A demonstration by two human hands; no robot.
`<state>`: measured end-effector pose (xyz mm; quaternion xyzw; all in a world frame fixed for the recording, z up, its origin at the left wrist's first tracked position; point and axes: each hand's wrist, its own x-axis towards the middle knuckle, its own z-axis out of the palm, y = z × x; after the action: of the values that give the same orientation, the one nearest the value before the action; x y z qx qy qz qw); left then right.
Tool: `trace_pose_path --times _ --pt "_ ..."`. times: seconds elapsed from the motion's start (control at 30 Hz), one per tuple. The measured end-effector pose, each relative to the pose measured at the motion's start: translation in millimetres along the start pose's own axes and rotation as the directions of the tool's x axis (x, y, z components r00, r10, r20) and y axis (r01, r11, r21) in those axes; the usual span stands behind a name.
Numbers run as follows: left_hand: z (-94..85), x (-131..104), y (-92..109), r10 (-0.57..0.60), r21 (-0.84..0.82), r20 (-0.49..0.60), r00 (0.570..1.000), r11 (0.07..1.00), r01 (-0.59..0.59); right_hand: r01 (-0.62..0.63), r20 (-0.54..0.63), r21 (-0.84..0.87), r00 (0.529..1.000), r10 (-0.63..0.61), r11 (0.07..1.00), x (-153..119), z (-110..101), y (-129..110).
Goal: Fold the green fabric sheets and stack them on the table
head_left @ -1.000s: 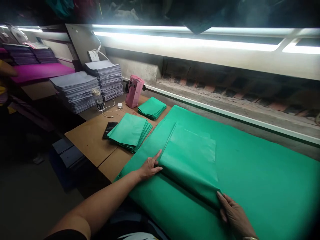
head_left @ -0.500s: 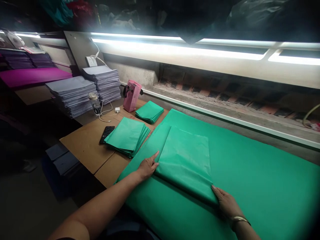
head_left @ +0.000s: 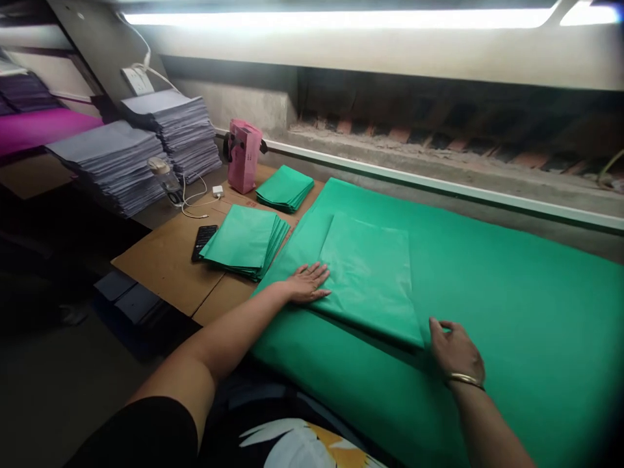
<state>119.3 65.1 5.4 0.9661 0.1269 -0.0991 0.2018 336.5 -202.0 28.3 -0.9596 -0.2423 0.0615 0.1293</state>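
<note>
A folded green sheet [head_left: 373, 266] lies on a broad layer of the same green material [head_left: 517, 299] that covers the worktable. My left hand [head_left: 308, 283] rests flat on the left edge of the folded sheet, fingers stretched out and a little apart. Just beyond the sheet's near right corner is my right hand [head_left: 457, 354], its fingers curled in and apart from the corner, with nothing visible in them. A bracelet [head_left: 465, 379] circles the right wrist. To the left of the sheet sits a fanned stack of folded green pieces [head_left: 246, 239].
Brown cardboard [head_left: 168, 266] bears a phone [head_left: 202, 242], a second green stack [head_left: 285, 187], a pink bag [head_left: 244, 156] and a white charger with cable [head_left: 217, 191]. A bottle [head_left: 166, 179] stands beside tall grey stacks [head_left: 121, 166]. A ledge [head_left: 414, 175] runs along the back.
My left hand has flattened onto the sheet's edge. My right hand has let go of the near right corner and moved slightly right. The fold now lies flatter, and the camera view has tilted down.
</note>
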Motion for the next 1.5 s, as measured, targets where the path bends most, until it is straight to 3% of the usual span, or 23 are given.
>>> trace_pose_path --times 0.07,0.1,0.13,0.2,0.23,0.27,0.3,0.33,0.4,0.47,0.57,0.6,0.7,0.8,1.0,1.13,1.23,1.33,1.5 --pt "-0.5 0 2 -0.016 0.016 0.030 0.999 1.000 0.016 0.216 -0.190 -0.086 0.955 -0.229 0.973 -29 20 -37" --pt "-1.6 -1 3 -0.028 0.026 0.040 0.999 0.999 0.027 0.325 -0.182 -0.099 0.923 -0.338 0.941 -46 35 -61" --pt "-3.2 -1 3 -0.038 0.036 0.045 0.998 0.999 0.036 0.450 -0.128 -0.096 0.879 -0.459 0.888 -63 51 -85" --pt "-6.9 -1 3 -0.047 0.060 0.042 0.998 0.997 0.044 0.682 0.001 -0.058 0.731 -0.683 0.729 -92 80 -126" --pt "-8.5 -1 2 -0.042 0.072 0.039 0.998 0.997 0.039 0.756 0.058 -0.038 0.655 -0.754 0.654 -101 89 -136" --pt "-9.6 0 2 -0.034 0.085 0.035 0.999 0.996 0.030 0.791 0.111 -0.036 0.610 -0.784 0.610 -107 95 -138" --pt "-9.6 0 4 -0.030 0.095 0.035 0.999 0.995 0.027 0.788 0.150 -0.058 0.614 -0.775 0.613 -109 96 -130" --pt "-8.1 1 7 -0.044 0.102 0.028 0.999 0.994 0.041 0.750 0.178 -0.107 0.660 -0.730 0.653 -108 93 -115" --pt "0.0 -1 21 -0.082 0.103 -0.013 0.997 0.991 0.083 0.574 0.169 -0.259 0.819 -0.548 0.777 -100 81 -71" --pt "14.4 -8 42 -0.005 0.101 -0.041 0.999 0.995 0.009 0.404 0.125 -0.387 0.914 -0.386 0.829 -93 67 -26" --pt "36.8 -31 64 0.250 0.102 -0.041 0.967 0.964 -0.245 0.327 0.120 -0.468 0.944 -0.308 0.821 -89 56 13" --pt "41.1 -40 64 0.268 0.105 -0.048 0.962 0.959 -0.262 0.332 0.135 -0.472 0.943 -0.305 0.817 -87 54 17" --pt "40.8 -65 41 0.153 0.142 -0.087 0.984 0.980 -0.139 0.312 0.171 -0.448 0.950 -0.262 0.838 -62 53 15" --pt "29.8 -76 8 0.104 0.204 -0.104 0.989 0.976 -0.081 0.250 0.176 -0.389 0.965 -0.195 0.887 3 51 3" --pt "22.4 -68 -14 0.259 0.292 -0.189 0.947 0.936 -0.198 0.104 0.095 -0.217 0.992 -0.085 0.971 179 44 -33" --pt "28.0 -54 -26 0.374 0.321 -0.243 0.895 0.902 -0.289 -0.009 0.014 -0.118 1.000 0.011 0.993 251 45 -54" --pt "29.4 -33 -41 0.445 0.323 -0.270 0.854 0.877 -0.355 -0.104 -0.085 -0.055 0.991 0.099 0.993 272 48 -62" --pt "20.7 -5 -50 0.374 0.295 -0.320 0.870 0.912 -0.284 -0.120 -0.160 -0.006 0.980 0.118 0.993 272 49 -64" --pt "-7.5 40 -49 0.200 0.221 -0.398 0.896 0.968 -0.118 0.123 -0.143 -0.009 0.982 -0.123 0.992 228 50 -43"
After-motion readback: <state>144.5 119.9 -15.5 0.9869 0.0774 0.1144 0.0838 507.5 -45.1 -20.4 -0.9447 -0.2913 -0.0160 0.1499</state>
